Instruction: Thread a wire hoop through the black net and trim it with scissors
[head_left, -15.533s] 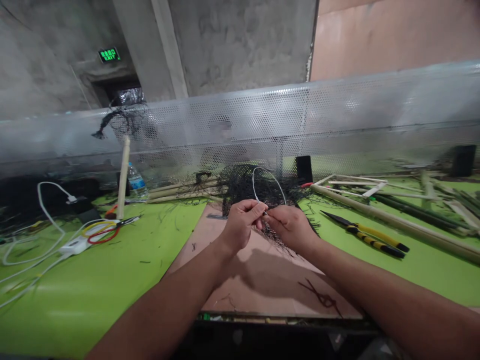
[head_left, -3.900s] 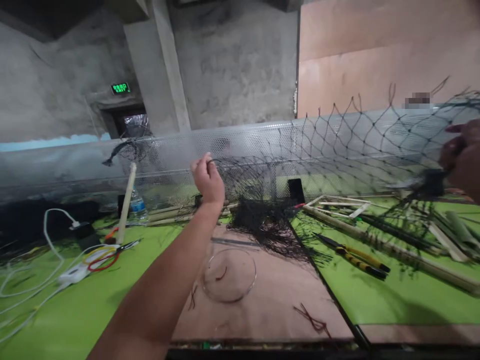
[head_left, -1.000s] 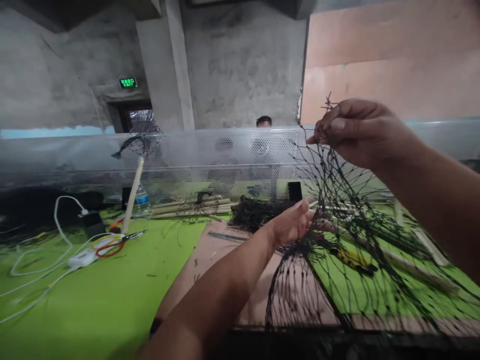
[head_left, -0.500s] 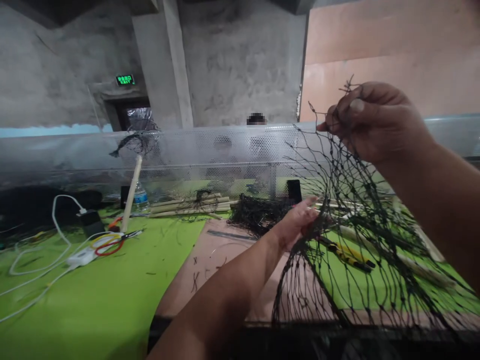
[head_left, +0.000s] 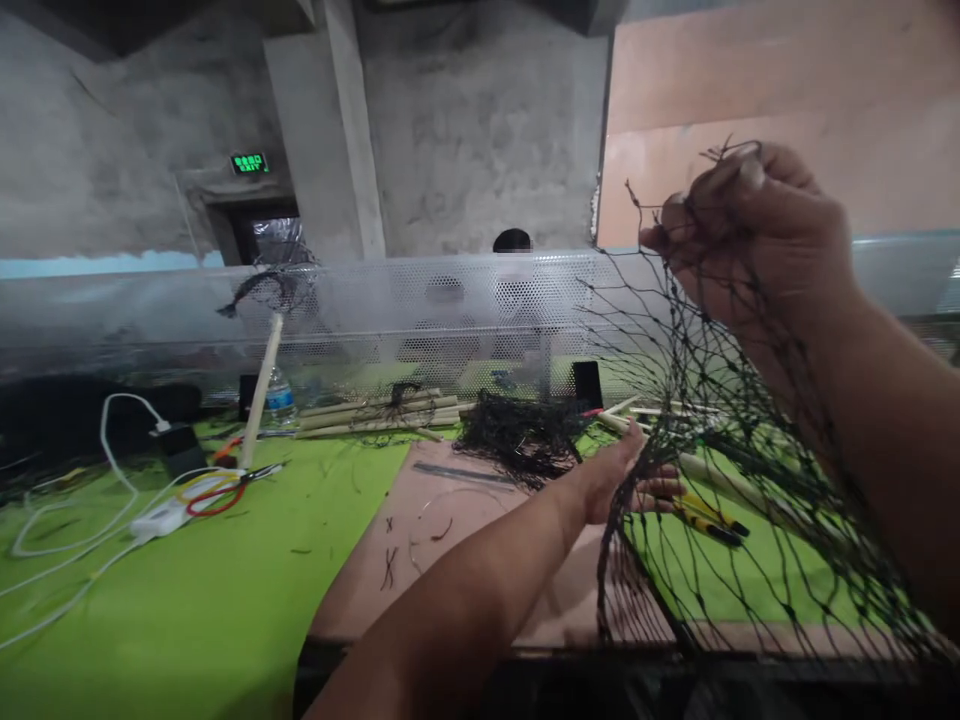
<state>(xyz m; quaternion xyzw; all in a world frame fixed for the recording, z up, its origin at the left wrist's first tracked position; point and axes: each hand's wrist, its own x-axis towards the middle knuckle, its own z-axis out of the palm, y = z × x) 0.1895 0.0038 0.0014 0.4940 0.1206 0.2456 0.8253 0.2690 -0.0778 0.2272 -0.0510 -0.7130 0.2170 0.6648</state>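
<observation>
A black net [head_left: 720, 470] hangs in front of me at the right. My right hand [head_left: 757, 235] is raised and closed on the net's upper edge, with knotted ends poking out above my fingers. My left hand [head_left: 626, 478] reaches forward lower down; its fingers are inside the mesh, closed around strands. A bunch of the same black netting [head_left: 521, 435] lies on the brown board [head_left: 450, 560]. A thin wire ring [head_left: 442, 505] lies on that board, faint.
Yellow-handled pliers [head_left: 705, 520] lie on the green table [head_left: 187, 590] behind the net. Bamboo sticks [head_left: 375, 412], a water bottle [head_left: 279, 398], red and yellow scissors [head_left: 214, 490] and white cables [head_left: 90, 520] lie left. A perforated metal screen [head_left: 420, 310] runs across; a person sits behind it.
My right hand has lifted the net a little higher. My left hand has slid down and to the right along the mesh, gathering strands.
</observation>
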